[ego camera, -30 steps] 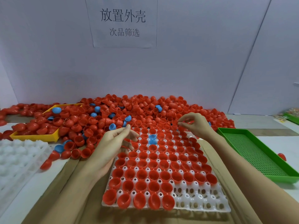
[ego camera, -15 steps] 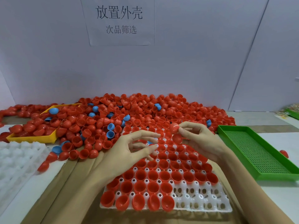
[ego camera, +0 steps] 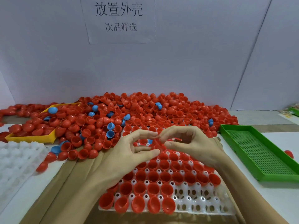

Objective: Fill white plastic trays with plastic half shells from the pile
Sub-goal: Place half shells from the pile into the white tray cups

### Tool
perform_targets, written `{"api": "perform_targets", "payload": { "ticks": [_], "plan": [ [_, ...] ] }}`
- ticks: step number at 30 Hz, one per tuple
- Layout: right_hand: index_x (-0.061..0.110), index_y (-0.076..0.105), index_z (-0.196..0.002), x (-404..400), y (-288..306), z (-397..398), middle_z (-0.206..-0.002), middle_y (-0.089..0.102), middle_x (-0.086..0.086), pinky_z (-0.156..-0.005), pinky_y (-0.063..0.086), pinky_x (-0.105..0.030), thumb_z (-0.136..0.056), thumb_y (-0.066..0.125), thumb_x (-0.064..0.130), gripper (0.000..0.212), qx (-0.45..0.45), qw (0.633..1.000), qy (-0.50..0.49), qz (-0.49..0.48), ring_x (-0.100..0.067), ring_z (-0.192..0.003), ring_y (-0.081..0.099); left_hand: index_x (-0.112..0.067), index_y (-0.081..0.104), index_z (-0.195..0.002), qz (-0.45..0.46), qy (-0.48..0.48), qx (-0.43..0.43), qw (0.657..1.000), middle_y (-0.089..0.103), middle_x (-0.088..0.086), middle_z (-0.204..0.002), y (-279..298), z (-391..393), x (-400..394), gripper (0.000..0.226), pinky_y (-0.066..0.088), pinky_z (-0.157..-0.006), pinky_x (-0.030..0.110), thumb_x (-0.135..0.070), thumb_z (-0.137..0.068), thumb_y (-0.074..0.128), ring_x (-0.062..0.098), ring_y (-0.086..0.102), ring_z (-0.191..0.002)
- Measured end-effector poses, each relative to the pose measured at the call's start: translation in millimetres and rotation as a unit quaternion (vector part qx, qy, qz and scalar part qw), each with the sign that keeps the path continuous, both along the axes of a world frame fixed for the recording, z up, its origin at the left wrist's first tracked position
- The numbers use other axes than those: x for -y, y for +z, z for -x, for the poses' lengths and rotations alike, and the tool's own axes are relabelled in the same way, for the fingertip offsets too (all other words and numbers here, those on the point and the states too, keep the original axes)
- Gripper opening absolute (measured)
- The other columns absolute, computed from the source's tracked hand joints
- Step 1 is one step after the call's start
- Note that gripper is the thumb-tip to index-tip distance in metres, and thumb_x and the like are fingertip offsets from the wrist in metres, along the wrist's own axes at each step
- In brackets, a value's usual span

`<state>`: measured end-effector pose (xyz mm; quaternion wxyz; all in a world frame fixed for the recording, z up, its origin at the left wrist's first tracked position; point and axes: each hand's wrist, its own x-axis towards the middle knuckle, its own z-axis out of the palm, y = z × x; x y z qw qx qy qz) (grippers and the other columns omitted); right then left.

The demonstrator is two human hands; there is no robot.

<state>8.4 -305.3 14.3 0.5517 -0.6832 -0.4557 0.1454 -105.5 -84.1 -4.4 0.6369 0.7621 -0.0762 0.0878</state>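
Right now a red shell (ego camera: 157,143) sits pinched between the fingertips of both hands, just above the far half of the tray (ego camera: 202,206). The left hand (ego camera: 129,152) closes thumb and forefinger on it from one side, and the right hand (ego camera: 191,146) does the same from the other, so each grip is narrow and on the shell. It may be two shells stuck together; the blur there keeps me from telling.

Below the grip the tray is mostly full, red cups open side up in neat rows, with bare white sockets only at the near right corner. Beyond the grip lies the pile (ego camera: 145,113), red with a few blue shells mixed in. Left of it are a yellow bin (ego camera: 32,138) and a spare white tray (ego camera: 16,159); right of it is a green mesh tray (ego camera: 258,152).

These shells look thin, glossy and slick, rounded like half eggs. A pinch on so smooth a curve could let one squirt out and knock seated cups askew. Pulling hard on nested shells could crack a rim. The tray looks light and flexible, so a heavy press might tip its neighbours.
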Motion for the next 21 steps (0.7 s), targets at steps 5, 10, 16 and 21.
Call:
{"api": "perform_targets", "payload": {
  "ticks": [5,10,16,21],
  "plan": [
    [0.008,0.077,-0.104,-3,-2,3,-0.097,0.076,-0.003,-0.087,0.061,-0.036,-0.092,0.08,0.015,0.014,0.038,0.998,-0.053,0.011,-0.029,-0.092,0.072,-0.029,0.064,-0.133,-0.016,-0.025,0.034,0.999,0.064,-0.014,-0.136,-2,0,6,0.043,0.051,-0.102,0.02,-0.016,-0.093,0.075,0.008,0.064,-0.123],
    [0.016,0.078,-0.112,-5,3,9,-0.099,0.071,-0.004,-0.08,0.061,-0.051,-0.094,0.077,0.013,0.018,0.095,0.993,-0.059,0.024,-0.032,-0.089,0.068,-0.024,0.07,-0.127,0.107,-0.037,-0.025,0.993,0.074,0.013,-0.115,0,-2,-1,0.028,0.057,-0.088,0.03,-0.029,-0.105,0.054,0.022,0.07,-0.101],
    [0.027,0.079,-0.112,-18,7,21,-0.096,0.062,0.007,-0.07,0.057,-0.028,-0.091,0.083,0.02,0.022,0.192,0.976,-0.046,0.097,-0.018,-0.079,0.065,-0.018,0.072,-0.12,0.137,0.001,-0.045,0.99,0.075,0.013,-0.097,-7,-7,2,0.032,0.05,-0.063,0.021,-0.039,-0.098,0.06,0.02,0.063,-0.077],
    [0.024,0.079,-0.113,-18,20,39,-0.099,0.061,0.005,-0.072,0.05,-0.014,-0.094,0.077,0.021,0.019,0.312,0.937,-0.08,0.138,-0.005,-0.078,0.06,-0.016,0.072,-0.125,0.188,-0.039,-0.076,0.978,0.067,0.027,-0.127,-1,-6,-6,0.036,0.049,-0.098,0.041,-0.037,-0.097,0.064,0.032,0.062,-0.108]
  ]
}}
